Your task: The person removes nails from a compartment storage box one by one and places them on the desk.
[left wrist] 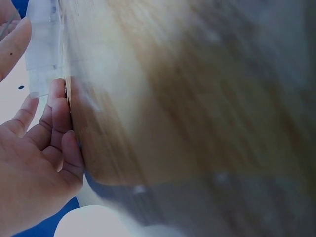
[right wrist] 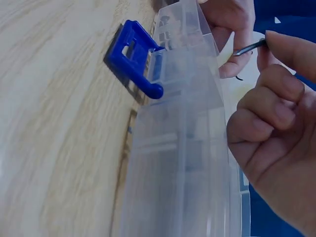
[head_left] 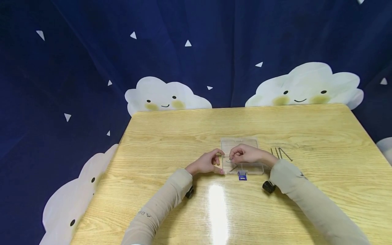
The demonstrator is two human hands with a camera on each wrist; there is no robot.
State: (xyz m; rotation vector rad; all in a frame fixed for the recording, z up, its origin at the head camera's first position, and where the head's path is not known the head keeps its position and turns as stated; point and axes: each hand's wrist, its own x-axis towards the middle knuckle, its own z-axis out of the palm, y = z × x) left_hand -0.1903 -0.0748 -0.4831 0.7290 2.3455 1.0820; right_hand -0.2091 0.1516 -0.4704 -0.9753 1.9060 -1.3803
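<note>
A clear plastic box (head_left: pixel 252 169) with dividers lies on the table, its lid (head_left: pixel 226 144) folded back away from me. A blue latch (right wrist: pixel 129 59) hangs from the box's front edge. At the left end, my left hand (head_left: pixel 208 162) holds the box, thumb by the front corner and forefinger by the back one. Over the left compartment, my right hand (head_left: pixel 246 153) pinches a thin dark nail (right wrist: pixel 249 47) between thumb and forefinger, its other fingers curled. Another dark nail (head_left: pixel 233 168) shows inside that compartment through the clear wall.
Several long dark nails (head_left: pixel 286 154) lie on the wooden table (head_left: pixel 171 136) right of the box, close to my right forearm. A black wrist camera (head_left: pixel 268 186) sits under the right wrist. Behind the table hangs a dark blue curtain (head_left: pixel 214 54) with clouds.
</note>
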